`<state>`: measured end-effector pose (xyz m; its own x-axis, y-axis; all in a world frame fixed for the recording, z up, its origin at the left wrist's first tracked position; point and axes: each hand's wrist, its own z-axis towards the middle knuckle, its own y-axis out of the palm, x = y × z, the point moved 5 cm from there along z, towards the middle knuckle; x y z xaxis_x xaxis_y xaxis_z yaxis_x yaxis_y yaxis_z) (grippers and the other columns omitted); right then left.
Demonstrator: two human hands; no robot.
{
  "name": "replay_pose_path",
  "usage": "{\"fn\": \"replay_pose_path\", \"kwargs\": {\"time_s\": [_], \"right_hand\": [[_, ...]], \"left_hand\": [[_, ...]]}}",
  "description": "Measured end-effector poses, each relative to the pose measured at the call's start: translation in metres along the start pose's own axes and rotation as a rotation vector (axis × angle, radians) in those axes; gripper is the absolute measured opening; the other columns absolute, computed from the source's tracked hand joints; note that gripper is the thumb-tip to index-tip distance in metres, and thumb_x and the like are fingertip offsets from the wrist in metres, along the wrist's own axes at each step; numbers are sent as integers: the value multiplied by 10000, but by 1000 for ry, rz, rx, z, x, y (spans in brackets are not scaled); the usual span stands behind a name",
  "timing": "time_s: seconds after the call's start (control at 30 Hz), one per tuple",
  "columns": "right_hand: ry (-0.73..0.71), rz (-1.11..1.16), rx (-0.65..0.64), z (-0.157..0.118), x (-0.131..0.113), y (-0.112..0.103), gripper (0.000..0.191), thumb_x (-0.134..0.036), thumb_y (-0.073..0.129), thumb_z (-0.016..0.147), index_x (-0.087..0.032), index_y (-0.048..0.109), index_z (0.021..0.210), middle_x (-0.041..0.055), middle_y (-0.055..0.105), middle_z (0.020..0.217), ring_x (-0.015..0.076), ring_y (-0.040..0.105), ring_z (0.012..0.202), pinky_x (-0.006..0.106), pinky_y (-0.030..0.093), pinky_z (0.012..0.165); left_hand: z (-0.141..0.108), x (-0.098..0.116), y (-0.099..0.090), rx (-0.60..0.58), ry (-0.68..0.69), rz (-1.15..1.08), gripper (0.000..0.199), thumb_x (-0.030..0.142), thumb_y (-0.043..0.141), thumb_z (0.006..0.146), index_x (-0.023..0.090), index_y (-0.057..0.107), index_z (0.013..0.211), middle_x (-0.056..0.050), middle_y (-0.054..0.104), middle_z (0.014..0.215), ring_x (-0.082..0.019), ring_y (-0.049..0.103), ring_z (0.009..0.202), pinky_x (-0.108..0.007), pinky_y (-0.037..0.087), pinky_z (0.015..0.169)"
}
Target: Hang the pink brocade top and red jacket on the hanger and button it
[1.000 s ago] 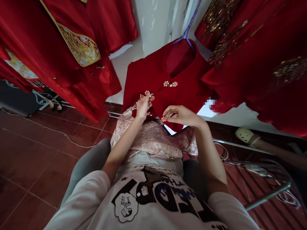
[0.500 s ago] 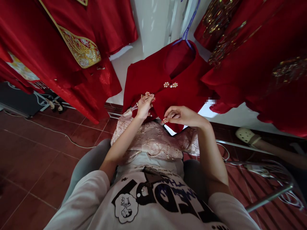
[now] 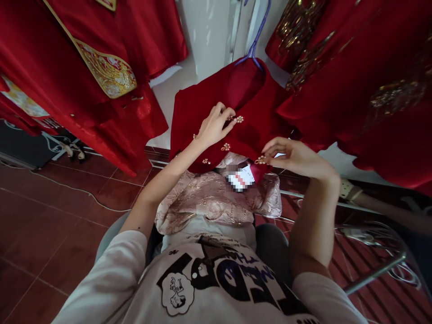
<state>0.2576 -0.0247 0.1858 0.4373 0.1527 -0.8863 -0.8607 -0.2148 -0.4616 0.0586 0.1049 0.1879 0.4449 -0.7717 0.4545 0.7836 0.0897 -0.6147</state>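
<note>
Hands apart, both on the cloth. Your left hand lies loosely spread on the front of a red velvety jacket, its fingertips just beside a pair of pearl-and-gold flower buttons. Your right hand pinches a gold flower button between thumb and forefinger, at the jacket's lower front edge. Whether that button is sewn on or loose, you cannot tell.

Head view: the jacket's collar sits on a purple hanger, and its body falls across your lap onto pink-gold brocade cloth. A white tag, blurred, shows at the hem.

Handling, judged by eye: the jacket looks light, soft and prone to bunching; the buttons look fragile. Take hold of the flat cloth beside a button, not its petals.

Around you, red gold-embroidered garments hang at the right and a red robe at the left, above dark red floor tiles.
</note>
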Motion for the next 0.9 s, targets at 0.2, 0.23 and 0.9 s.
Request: {"fn": "replay_pose_path", "kwargs": {"time_s": [0.2,0.23,0.9], "right_hand": [[-64,-6,230,-8,14,-30,408,-386,786,626,-208,550,907,35,624,818,167,601,792,336,464,752],[-61,-34,292,-9,14,-35,391,-392,772,623,-211,548,888,38,617,806,168,589,775,344,461,743],[-13,-123,427,-12,20,-44,330,-398,704,658,-220,533,877,48,616,852,154,574,694,325,465,610]], "left_hand": [[16,8,-3,-145,114,160,289,470,531,979,203,643,964,-156,580,1211,-347,511,1235,-463,509,933],[19,9,-3,-148,112,118,262,447,559,965,200,643,943,-150,590,1188,-352,511,1240,-497,474,999],[23,-15,-16,152,-445,-717,242,254,564,941,197,575,1177,-69,638,850,-300,616,1158,-533,183,1241]]}}
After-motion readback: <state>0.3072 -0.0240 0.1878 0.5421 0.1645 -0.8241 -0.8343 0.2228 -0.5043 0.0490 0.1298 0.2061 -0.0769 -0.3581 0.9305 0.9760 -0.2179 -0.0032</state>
